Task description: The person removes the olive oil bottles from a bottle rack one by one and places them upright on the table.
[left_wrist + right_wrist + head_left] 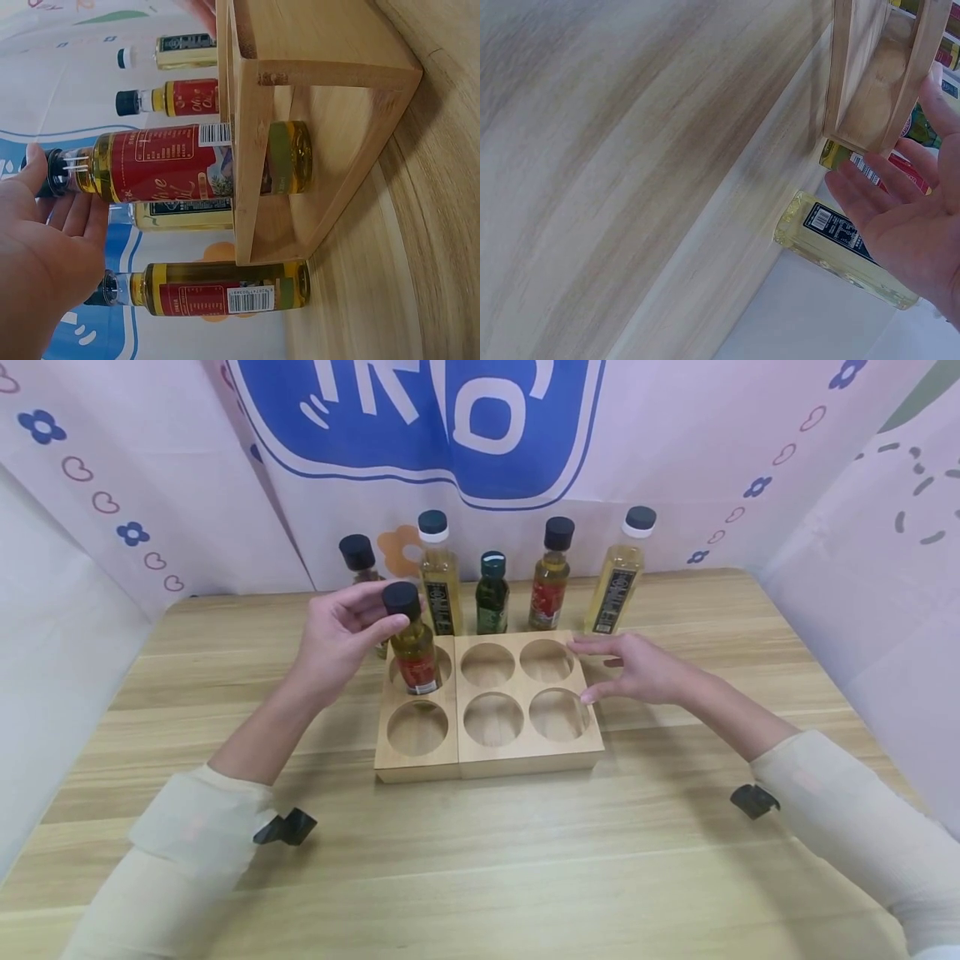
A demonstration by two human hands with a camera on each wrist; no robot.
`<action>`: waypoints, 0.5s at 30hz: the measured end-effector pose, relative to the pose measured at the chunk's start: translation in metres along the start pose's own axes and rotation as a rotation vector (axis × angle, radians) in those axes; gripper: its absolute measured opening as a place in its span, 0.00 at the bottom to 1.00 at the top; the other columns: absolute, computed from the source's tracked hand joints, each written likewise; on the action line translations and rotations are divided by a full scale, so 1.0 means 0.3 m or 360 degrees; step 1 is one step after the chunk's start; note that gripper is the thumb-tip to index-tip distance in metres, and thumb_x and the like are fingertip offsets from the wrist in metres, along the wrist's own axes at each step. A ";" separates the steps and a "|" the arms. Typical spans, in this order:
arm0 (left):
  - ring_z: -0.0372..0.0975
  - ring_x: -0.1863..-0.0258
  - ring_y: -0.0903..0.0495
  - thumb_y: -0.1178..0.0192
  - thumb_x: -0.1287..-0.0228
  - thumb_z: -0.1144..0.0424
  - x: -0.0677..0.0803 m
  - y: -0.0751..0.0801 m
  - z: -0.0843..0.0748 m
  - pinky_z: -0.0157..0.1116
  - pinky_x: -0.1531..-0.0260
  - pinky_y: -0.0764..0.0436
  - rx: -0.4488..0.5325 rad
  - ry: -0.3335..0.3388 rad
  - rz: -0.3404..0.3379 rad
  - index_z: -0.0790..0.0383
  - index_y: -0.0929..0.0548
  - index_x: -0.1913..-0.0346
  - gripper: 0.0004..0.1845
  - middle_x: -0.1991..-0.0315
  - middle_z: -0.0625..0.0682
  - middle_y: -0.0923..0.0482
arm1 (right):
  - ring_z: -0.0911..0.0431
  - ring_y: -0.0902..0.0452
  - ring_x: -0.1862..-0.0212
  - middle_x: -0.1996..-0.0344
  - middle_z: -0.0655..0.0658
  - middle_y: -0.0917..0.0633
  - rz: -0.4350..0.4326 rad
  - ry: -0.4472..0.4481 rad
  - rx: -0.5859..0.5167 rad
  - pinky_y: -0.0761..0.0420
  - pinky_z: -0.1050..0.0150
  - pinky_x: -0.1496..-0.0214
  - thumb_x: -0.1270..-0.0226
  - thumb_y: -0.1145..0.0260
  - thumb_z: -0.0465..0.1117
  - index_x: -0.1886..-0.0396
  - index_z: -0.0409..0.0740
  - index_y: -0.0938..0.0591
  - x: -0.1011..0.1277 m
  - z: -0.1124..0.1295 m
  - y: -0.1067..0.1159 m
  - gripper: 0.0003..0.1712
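Observation:
A wooden bottle rack (528, 766) with round holes stands on the table. My left hand (335, 631) holds an olive oil bottle (416, 662) by its black cap and neck, thumb on the near side. In the left wrist view, the red-labelled bottle stands upright, its lower end passing through the rack's top board (251, 161). It is in the back left hole. My right hand (647, 670) lies at the rack's right end, fingertips touching its edge. From the right wrist, its fingers (885, 180) look spread and loosely bent, with nothing gripped.
Behind the rack stand a black-capped bottle (357, 553), a tall pale oil bottle (442, 578), a small dark green bottle (492, 597), a red-labelled bottle (550, 585) and another pale oil bottle (619, 581). A printed cloth (637, 435) hangs behind the wooden table (480, 877).

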State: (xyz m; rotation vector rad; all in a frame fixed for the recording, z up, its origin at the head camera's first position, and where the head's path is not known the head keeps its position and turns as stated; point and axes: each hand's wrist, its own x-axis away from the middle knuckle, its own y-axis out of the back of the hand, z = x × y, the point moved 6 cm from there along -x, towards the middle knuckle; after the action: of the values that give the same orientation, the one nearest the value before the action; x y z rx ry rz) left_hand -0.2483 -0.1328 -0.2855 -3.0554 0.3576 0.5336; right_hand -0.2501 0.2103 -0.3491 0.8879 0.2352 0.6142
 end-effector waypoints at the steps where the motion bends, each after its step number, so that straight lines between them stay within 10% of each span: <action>1: 0.35 0.54 0.12 0.37 0.35 0.83 0.000 0.000 0.000 0.31 0.49 0.17 -0.0002 0.0006 -0.0006 0.59 0.13 0.47 0.20 0.55 0.42 0.10 | 0.34 0.39 0.24 0.25 0.30 0.34 0.0000 -0.0001 -0.0003 0.30 0.41 0.30 0.41 0.19 0.43 0.26 0.33 0.29 0.000 0.000 0.000 0.47; 15: 0.35 0.56 0.11 0.35 0.35 0.83 0.006 -0.002 -0.005 0.31 0.49 0.17 0.0051 0.0016 -0.0077 0.57 0.11 0.50 0.19 0.57 0.43 0.10 | 0.33 0.39 0.25 0.25 0.30 0.34 0.0004 0.0005 0.0001 0.29 0.40 0.31 0.40 0.20 0.43 0.26 0.32 0.29 0.003 0.007 0.001 0.46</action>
State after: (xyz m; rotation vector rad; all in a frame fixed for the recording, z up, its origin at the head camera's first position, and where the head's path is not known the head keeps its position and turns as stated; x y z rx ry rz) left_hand -0.2460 -0.1326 -0.2848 -3.0282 0.2891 0.5050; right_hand -0.2486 0.2097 -0.3475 0.8877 0.2371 0.6183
